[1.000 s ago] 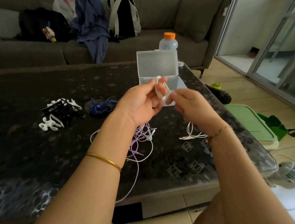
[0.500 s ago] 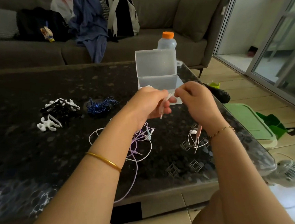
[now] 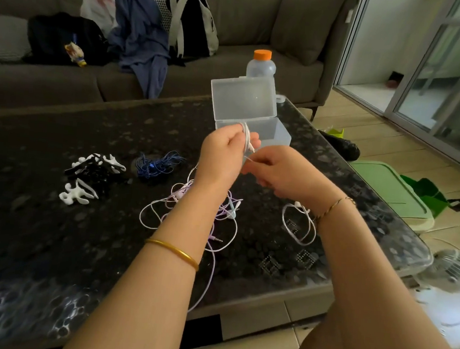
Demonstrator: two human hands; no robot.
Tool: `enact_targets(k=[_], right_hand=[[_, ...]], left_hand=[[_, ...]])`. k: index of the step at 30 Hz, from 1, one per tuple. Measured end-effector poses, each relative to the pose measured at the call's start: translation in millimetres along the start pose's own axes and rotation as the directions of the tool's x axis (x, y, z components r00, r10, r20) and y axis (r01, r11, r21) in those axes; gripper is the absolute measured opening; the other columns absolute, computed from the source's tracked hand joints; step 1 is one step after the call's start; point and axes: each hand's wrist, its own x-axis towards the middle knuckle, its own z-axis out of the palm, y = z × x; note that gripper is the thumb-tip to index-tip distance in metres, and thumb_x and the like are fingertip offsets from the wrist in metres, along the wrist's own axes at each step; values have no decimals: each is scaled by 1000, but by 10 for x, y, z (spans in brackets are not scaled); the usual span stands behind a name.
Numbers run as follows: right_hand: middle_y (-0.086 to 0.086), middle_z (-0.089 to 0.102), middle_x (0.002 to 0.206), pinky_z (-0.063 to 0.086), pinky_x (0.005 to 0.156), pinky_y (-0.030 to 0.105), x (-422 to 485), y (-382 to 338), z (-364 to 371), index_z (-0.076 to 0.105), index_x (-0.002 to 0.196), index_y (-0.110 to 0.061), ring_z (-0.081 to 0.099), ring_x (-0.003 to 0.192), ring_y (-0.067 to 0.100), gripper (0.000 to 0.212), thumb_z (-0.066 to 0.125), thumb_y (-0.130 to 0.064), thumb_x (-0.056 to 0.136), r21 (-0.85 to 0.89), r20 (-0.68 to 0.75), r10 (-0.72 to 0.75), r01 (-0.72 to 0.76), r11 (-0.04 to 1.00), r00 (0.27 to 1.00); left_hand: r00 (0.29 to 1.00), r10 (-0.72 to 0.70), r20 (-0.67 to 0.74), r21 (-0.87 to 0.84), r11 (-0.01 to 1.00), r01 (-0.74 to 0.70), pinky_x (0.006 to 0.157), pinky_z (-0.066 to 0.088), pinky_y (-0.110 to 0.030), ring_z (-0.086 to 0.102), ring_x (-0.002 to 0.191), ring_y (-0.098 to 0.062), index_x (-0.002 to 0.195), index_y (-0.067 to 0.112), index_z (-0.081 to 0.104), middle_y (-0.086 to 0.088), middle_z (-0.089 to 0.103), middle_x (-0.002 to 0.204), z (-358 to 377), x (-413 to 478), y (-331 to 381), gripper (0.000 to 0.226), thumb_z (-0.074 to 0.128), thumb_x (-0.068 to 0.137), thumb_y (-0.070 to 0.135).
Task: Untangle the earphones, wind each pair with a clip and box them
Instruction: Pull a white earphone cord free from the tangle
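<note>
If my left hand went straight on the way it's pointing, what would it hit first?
Probably the open clear box, right beyond the left hand; the gap between them is hard to judge.

We find no text, label, brand, number or sign that we can read. The small packet (image 3: 74,53) on the sofa (image 3: 249,19), far up and to the left of the fingers (image 3: 262,157), carries coloured print too small and blurred for us to make out. The bottle (image 3: 260,66) just beyond the fingers shows us no legible label.
</note>
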Motion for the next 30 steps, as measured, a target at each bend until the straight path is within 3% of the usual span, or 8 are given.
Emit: enact_targets(k=[2, 5, 9, 13, 17, 21, 26, 30], right_hand=[[2, 55, 61, 39, 45, 18, -19, 12, -61, 64, 77, -6, 42, 43, 7, 25, 56, -23, 93, 45, -40, 21, -19, 999, 999], [0, 57, 62, 38, 45, 13, -43, 50, -146, 66, 87, -7, 42, 45, 5, 21, 56, -25, 92, 29, -138, 20, -16, 999, 990], [2, 61, 69, 38, 43, 10, -25, 145, -227, 66, 94, -9, 47, 49, 2, 11, 59, -16, 91, 152, -376, 33, 26, 988, 926], [0, 57, 64, 36, 44, 7, 15, 221, -222, 66, 96, -4, 47, 43, -5, 12, 57, -12, 91, 252, -478, 93, 36, 967, 874], [-1, 56, 63, 35, 41, 10, 52, 222, -106, 67, 90, -12, 43, 47, 4, 12, 56, -17, 93, 304, -413, 129, 2, 953, 902], [-1, 55, 61, 33, 41, 9, 40, 164, 13, 65, 79, -15, 42, 47, 6, 22, 51, -20, 95, 101, -241, 78, -55, 993, 967], [0, 53, 59, 37, 48, 14, -7, 40, 21, 70, 87, -5, 43, 48, 8, 24, 52, -19, 94, 28, -44, 13, -12, 1000, 999], [-3, 52, 55, 36, 43, 11, -33, 23, -77, 71, 83, -6, 40, 39, 1, 24, 59, -25, 90, 18, -68, 33, -32, 999, 997]], left_hand=[[987, 149, 57, 287, 944, -159, 93, 47, -41, 63, 97, -19, 88, 8, 59, 1, 67, 102, 13, 27, -85, 26, 38, 100, 16], [977, 125, 171, 420, 888, -187, 91, 44, -53, 60, 92, -29, 78, 10, 55, -6, 66, 95, 10, 60, -152, 31, 36, 101, 20], [954, -29, 298, 365, 927, -86, 87, 49, -37, 63, 80, -18, 94, 7, 65, -4, 68, 85, -30, 23, -119, 29, 40, 101, 19], [912, -212, 352, 15, 975, 220, 66, 46, -20, 55, 61, -6, 84, 8, 67, -2, 66, 76, -61, 3, 5, 28, 44, 100, 14], [777, -331, 535, -470, 648, 600, 65, 40, -20, 50, 51, -3, 85, 8, 65, 5, 53, 61, -108, -2, 106, 29, 42, 100, 19], [803, -366, 470, -664, 452, 595, 74, 38, -26, 62, 80, -5, 106, 14, 67, 8, 67, 76, -139, 19, 117, 24, 45, 99, 21], [896, -368, 248, -595, 673, 440, 75, 36, -25, 62, 94, -2, 118, 18, 61, 11, 73, 87, -126, 38, 69, 26, 42, 101, 22], [980, -199, -13, -198, 961, 193, 71, 41, -19, 67, 83, 4, 101, 11, 68, 9, 74, 93, -94, 29, 36, 22, 47, 98, 13]])
